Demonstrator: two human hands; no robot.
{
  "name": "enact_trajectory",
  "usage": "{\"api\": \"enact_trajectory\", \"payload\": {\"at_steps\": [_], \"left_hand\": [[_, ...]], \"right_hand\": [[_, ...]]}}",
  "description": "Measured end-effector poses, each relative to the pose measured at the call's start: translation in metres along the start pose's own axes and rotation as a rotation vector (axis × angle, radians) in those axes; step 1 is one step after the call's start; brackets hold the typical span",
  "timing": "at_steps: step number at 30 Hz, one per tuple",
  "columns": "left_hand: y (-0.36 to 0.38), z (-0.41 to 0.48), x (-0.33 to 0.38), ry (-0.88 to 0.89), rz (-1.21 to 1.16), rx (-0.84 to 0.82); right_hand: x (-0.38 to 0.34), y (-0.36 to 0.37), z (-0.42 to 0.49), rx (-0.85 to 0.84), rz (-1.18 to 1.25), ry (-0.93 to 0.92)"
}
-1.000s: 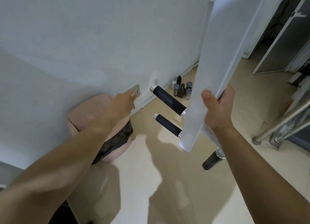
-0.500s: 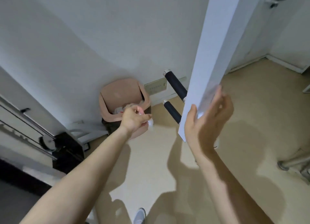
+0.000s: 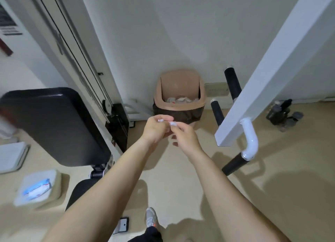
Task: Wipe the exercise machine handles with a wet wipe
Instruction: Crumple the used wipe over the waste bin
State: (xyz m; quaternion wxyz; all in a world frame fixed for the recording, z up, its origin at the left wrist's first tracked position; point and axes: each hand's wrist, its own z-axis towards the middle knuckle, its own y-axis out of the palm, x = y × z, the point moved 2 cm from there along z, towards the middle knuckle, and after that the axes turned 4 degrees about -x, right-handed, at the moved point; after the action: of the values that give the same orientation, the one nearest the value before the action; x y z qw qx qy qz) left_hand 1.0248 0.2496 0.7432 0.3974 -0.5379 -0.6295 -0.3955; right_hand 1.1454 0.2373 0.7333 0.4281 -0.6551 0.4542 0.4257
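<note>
My left hand (image 3: 156,128) and my right hand (image 3: 184,135) meet in front of me, low over the floor, and pinch a small crumpled white wet wipe (image 3: 167,122) between their fingertips. Most of the wipe is hidden by my fingers. To the right stands the white beam (image 3: 268,64) of the exercise machine with black foam handles: an upper one (image 3: 232,84), a lower one (image 3: 217,112) and a near one (image 3: 235,164) below a white curved tube. Neither hand touches a handle.
A tan bin (image 3: 179,97) with a dark liner and crumpled wipes stands against the wall just beyond my hands. A black padded seat (image 3: 52,126) and cable column fill the left. A wet wipe pack (image 3: 36,189) lies on a tray at lower left. Bottles (image 3: 282,113) stand at right.
My right hand has let go of the white beam and come to my left hand, both now pinching the wipe. My view has swung left and down, showing the padded seat.
</note>
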Motion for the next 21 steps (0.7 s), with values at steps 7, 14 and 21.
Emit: {"api": "enact_trajectory", "payload": {"at_steps": [7, 14, 21], "left_hand": [[-0.038, 0.03, -0.004, 0.302, 0.569, 0.238], [-0.049, 0.099, 0.005, 0.149, 0.274, -0.044], [-0.047, 0.228, -0.005, -0.461, -0.483, -0.271]], "right_hand": [[-0.001, 0.042, 0.05, -0.03, 0.621, 0.159], [-0.008, 0.05, 0.125, 0.214, 0.332, 0.05], [0.014, 0.054, 0.21, 0.18, -0.243, -0.119]]}}
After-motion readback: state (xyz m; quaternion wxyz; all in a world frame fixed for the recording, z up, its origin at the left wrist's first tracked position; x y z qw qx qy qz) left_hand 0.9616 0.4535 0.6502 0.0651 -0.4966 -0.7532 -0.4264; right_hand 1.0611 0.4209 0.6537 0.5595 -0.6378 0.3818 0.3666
